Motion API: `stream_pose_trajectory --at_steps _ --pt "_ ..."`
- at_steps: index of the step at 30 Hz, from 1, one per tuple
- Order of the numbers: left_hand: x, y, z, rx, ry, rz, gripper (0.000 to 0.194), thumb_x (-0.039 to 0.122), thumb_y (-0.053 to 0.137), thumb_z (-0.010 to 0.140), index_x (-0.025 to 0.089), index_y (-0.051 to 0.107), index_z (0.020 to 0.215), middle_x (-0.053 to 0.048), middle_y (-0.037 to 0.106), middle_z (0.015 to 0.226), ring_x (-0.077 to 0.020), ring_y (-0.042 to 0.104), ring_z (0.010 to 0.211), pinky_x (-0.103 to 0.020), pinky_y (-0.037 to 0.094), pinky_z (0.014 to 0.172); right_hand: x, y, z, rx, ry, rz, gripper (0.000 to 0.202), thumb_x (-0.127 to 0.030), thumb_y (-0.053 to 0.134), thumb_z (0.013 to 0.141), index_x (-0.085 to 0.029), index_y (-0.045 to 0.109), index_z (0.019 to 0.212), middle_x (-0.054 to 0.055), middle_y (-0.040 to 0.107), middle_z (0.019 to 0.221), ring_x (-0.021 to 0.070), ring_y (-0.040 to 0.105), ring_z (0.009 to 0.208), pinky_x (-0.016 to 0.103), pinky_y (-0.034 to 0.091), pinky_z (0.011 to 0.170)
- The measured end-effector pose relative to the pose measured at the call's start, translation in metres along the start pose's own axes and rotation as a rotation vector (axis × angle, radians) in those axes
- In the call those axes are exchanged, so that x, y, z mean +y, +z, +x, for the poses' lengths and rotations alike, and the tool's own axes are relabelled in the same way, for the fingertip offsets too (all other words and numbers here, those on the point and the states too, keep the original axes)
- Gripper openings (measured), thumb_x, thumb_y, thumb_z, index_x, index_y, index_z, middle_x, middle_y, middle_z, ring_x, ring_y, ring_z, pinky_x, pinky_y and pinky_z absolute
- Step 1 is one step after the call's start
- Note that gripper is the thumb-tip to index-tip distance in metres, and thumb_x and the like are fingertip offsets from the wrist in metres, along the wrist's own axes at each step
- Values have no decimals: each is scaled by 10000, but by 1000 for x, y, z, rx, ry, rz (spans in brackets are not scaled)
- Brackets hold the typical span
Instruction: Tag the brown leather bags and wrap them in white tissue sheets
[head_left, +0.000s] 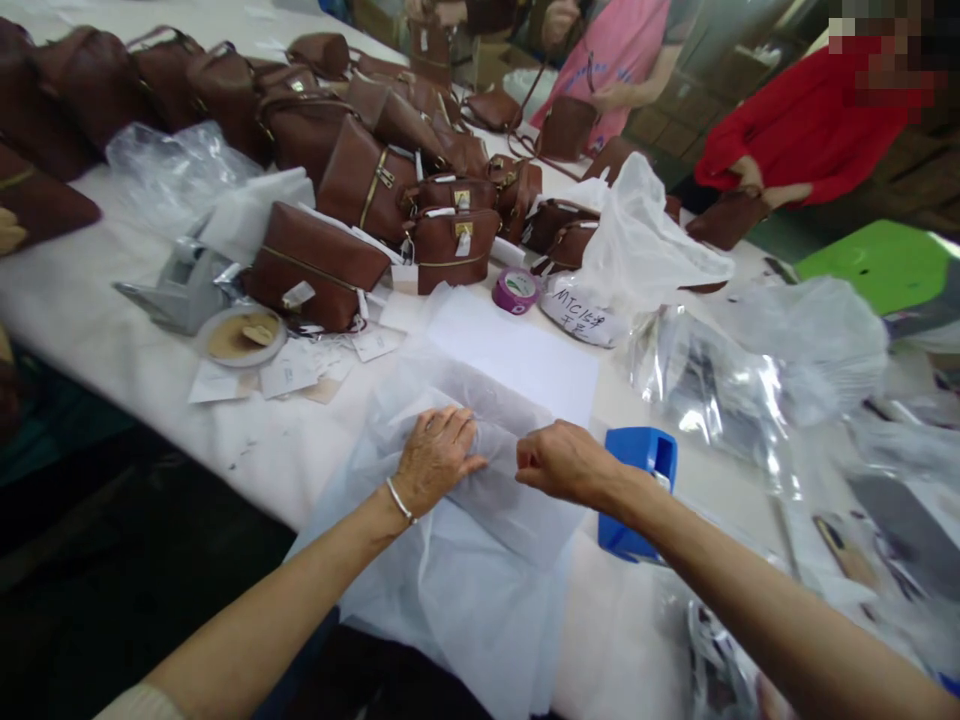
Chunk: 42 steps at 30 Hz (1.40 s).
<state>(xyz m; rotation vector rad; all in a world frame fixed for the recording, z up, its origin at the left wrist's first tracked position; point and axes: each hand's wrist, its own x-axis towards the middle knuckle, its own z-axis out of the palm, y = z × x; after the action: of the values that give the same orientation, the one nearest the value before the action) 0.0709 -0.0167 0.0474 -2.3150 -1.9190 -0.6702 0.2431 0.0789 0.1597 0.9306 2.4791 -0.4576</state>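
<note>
On the worktop (274, 435), the translucent sheet (506, 505) lies between and below the hands, its folded far edge slanting from far-left to near-right, the left hand (439, 455) spread on it, the right hand (559, 462) curled, its grip's contents unclear.

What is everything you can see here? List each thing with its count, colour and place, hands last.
table: one, white, beneath everything
bags: many, brown, mostly along the back
tape roll: one, purple, before the bags
dish: one, pale, left
tags: several, white, by the dish
plastic bag: one, white, right of the bags
clear plastic: several pieces, left and right
paper: white, behind the wrapping, count unclear
blue object: one, by the right forearm
green object: one, far right
people: at least three, beyond the table
wrapping: pale, under the hands, count unclear
bracelet: one, silvery, left wrist
left hand: one, on the wrapping
right hand: one, curled, over the wrapping
</note>
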Motion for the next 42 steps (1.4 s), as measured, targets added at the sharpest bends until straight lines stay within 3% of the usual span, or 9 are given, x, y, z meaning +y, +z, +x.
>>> stream_pose_trajectory --at_steps 6,15,18,20,25,29,32,36,42 --pt "-5 7 -3 13 -4 -41 457 505 689 803 160 600 1087 -102 629 1211 -260 548 1106 -406 409 910 5 7 37 -90 -43 -268 97 -265 654 769 -235 745 756 79 737 736 248 692 734 309 452 662" --pt "-8 13 -5 42 4 -77 435 521 637 838 181 604 1107 -106 631 1211 -258 550 1094 -424 403 909 3 11 45 -112 -94 -371 143 -271 649 829 -195 716 729 122 736 746 290 703 728 347 440 660" --pt "-9 15 -6 61 8 -83 429 538 606 855 187 608 1100 -103 639 1205 -256 552 1084 -426 398 918 -1 12 45 -64 -112 -429 101 -267 623 861 -180 661 897 112 731 769 274 697 711 343 421 655" --pt "-10 16 -6 68 10 -84 428 549 592 860 188 613 1089 -100 647 1193 -258 556 1077 -424 397 916 -1 12 46 -30 -135 -466 175 -294 628 866 -175 607 993 98 721 783 262 683 711 336 402 637" --pt "-12 18 -8 37 4 -94 429 545 580 869 199 610 1120 -103 638 1214 -262 546 1106 -429 400 934 20 6 54 47 -323 -508 359 -492 695 804 -185 579 948 75 676 831 256 617 825 329 348 634" --pt "-12 20 -8 46 8 -88 451 574 541 878 200 614 1120 -109 639 1207 -261 550 1105 -420 410 914 50 1 67 102 -659 -437 459 -641 467 876 -191 559 900 43 626 781 204 535 758 330 310 667" --pt "-12 20 -9 56 0 -82 466 585 509 888 199 610 1130 -104 642 1203 -247 551 1110 -390 418 890 71 -4 78 158 -771 -388 542 -677 327 897 -188 559 865 49 607 784 193 499 732 338 302 686" --pt "-11 19 -9 52 -22 -88 465 582 520 885 193 611 1123 -96 646 1205 -237 550 1111 -370 418 878 99 -9 83 200 -664 -328 624 -748 392 822 -174 596 957 68 629 844 201 539 764 338 332 727" --pt "-12 19 -8 73 -15 -110 479 587 524 880 178 614 1113 -96 655 1191 -253 557 1086 -384 402 889 128 -2 72 348 -325 5 787 -752 593 710 -175 539 1243 119 648 1085 246 619 935 370 428 845"
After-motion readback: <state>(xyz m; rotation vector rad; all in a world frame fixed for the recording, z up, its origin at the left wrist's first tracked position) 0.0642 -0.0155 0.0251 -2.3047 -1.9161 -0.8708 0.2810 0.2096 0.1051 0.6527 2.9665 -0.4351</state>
